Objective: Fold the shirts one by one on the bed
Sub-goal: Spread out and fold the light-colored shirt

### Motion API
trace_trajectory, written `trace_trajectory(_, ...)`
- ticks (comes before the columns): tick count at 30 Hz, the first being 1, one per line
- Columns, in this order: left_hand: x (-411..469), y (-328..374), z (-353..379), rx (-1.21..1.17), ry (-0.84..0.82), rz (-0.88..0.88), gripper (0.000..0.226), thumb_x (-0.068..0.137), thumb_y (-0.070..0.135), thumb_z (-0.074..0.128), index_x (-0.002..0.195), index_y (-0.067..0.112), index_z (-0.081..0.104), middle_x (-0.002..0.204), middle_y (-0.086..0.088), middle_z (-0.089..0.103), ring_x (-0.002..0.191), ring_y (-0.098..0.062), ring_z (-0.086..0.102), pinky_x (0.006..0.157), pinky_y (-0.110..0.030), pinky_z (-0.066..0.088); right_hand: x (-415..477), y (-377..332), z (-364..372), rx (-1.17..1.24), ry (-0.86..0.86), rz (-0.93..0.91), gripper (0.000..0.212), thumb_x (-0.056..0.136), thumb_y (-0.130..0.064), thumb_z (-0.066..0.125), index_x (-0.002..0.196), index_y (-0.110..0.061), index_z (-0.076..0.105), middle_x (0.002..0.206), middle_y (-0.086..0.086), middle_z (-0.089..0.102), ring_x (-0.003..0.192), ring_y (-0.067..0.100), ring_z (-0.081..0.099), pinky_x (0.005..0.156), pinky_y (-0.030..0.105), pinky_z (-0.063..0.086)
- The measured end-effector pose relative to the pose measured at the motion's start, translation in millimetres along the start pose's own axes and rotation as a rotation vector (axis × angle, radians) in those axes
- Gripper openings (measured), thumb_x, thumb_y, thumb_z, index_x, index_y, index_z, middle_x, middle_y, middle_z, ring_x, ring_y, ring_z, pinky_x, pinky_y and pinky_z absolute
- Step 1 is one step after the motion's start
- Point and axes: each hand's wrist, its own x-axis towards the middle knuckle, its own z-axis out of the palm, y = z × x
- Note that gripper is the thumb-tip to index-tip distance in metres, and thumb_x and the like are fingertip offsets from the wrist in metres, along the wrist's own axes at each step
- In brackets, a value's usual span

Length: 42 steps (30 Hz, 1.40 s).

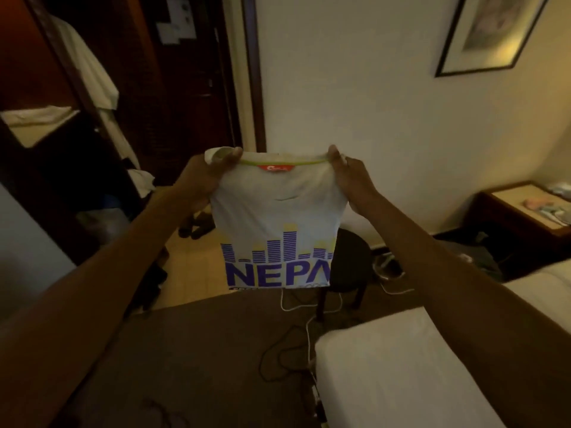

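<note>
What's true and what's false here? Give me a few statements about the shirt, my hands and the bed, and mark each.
1. Both the left hand and the right hand grip the white shirt at its neck. True.
2. The shirt lies flat on the bed. False: it hangs in the air, off the bed.
3. The shirt bears blue letters. True.
4. The dark stool stands on the bed. False: it stands on the floor behind the shirt.

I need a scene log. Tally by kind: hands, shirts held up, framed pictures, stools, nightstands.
Hands: 2, the left hand and the right hand
Shirts held up: 1, the white shirt
Framed pictures: 1, the framed picture
Stools: 1, the stool
Nightstands: 1, the nightstand
Total: 6
</note>
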Motion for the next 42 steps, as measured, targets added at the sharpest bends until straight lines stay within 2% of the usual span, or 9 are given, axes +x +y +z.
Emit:
trace_trajectory(5,75.9,10.6,-107.1,0.004,0.131,0.011,0.023,0.089,0.041,0.071,0.094,0.019,0.072,0.086,0.005,0.077,0.084,-0.011,0.074,0.069,-0.026,0.058,85.1,-54.3,110.5,0.039,-0.064,-0.053,0.064,0.094,-0.062,0.048,0.1,-0.002,0.069,0.091,0.007,0.067,0.083,0.019,0.062,0.074,0.032,0.048)
trace_trajectory(11,163.6,9.6,-223.0,0.003,0.221,0.011,0.046,0.08,0.055,0.076,0.104,0.015,0.074,0.102,-0.005,0.077,0.097,-0.021,0.073,0.084,-0.041,0.059,176.0,-118.0,227.1,0.037,-0.122,-0.124,0.057,0.095,-0.06,0.049,0.09,-0.007,0.067,0.079,0.001,0.063,0.071,0.014,0.06,0.063,0.026,0.046)
trace_trajectory(14,202.6,12.8,-266.5,-0.008,0.242,0.024,0.044,0.082,0.05,0.076,0.104,0.012,0.074,0.103,-0.006,0.076,0.098,-0.022,0.073,0.084,-0.038,0.059,216.2,-143.1,275.1,0.015,-0.141,-0.149,0.057,0.094,-0.062,0.048,0.082,-0.009,0.064,0.077,0.003,0.063,0.071,0.016,0.061,0.064,0.029,0.046)
trace_trajectory(17,240.3,9.6,-301.3,-0.002,0.272,0.039,0.036,0.084,0.046,0.075,0.099,0.014,0.073,0.099,-0.004,0.077,0.093,-0.018,0.074,0.079,-0.033,0.059,251.5,-158.6,316.9,0.009,-0.161,-0.18,0.051,0.098,-0.055,0.046,0.079,-0.01,0.06,0.068,-0.001,0.058,0.06,0.01,0.056,0.056,0.022,0.043)
trace_trajectory(21,296.5,-9.4,-342.7,0.001,0.311,0.034,0.035,0.085,0.044,0.075,0.103,0.014,0.072,0.101,-0.003,0.077,0.092,-0.015,0.074,0.073,-0.028,0.059,311.1,-162.3,375.2,0.033,-0.209,-0.197,0.059,0.097,-0.057,0.047,0.083,-0.002,0.063,0.069,0.004,0.058,0.061,0.014,0.057,0.058,0.025,0.044)
trace_trajectory(24,346.6,-33.1,-374.6,0.018,0.336,0.016,0.04,0.084,0.046,0.076,0.105,0.012,0.072,0.102,-0.004,0.077,0.094,-0.017,0.074,0.08,-0.032,0.059,363.2,-158.2,421.6,0.027,-0.23,-0.203,0.055,0.098,-0.056,0.047,0.07,-0.01,0.055,0.062,0.0,0.054,0.053,0.01,0.053,0.051,0.02,0.042)
trace_trajectory(29,445.1,-61.0,-421.1,0.038,0.377,0.012,0.036,0.083,0.047,0.076,0.101,0.015,0.073,0.097,-0.002,0.078,0.092,-0.016,0.074,0.078,-0.031,0.059,464.3,-159.6,494.7,-0.004,-0.268,-0.204,0.054,0.098,-0.057,0.045,0.067,-0.014,0.052,0.064,0.001,0.054,0.056,0.012,0.053,0.054,0.024,0.042)
trace_trajectory(35,572.0,-77.0,-471.1,0.041,0.413,0.001,0.043,0.086,0.046,0.074,0.108,0.01,0.071,0.096,-0.003,0.077,0.084,-0.014,0.075,0.059,-0.022,0.057,595.4,-174.2,574.9,0.003,-0.288,-0.214,0.053,0.098,-0.057,0.043,0.075,-0.012,0.057,0.07,0.004,0.056,0.064,0.016,0.056,0.061,0.029,0.043)
trace_trajectory(42,712.0,-127.0,-542.6,0.062,0.466,-0.01,0.052,0.08,0.053,0.076,0.109,0.009,0.071,0.095,-0.005,0.077,0.086,-0.019,0.075,0.068,-0.033,0.061,722.8,-170.3,673.4,-0.001,-0.268,-0.234,0.054,0.098,-0.058,0.044,0.081,-0.01,0.06,0.076,0.012,0.056,0.068,0.022,0.054,0.061,0.03,0.04)
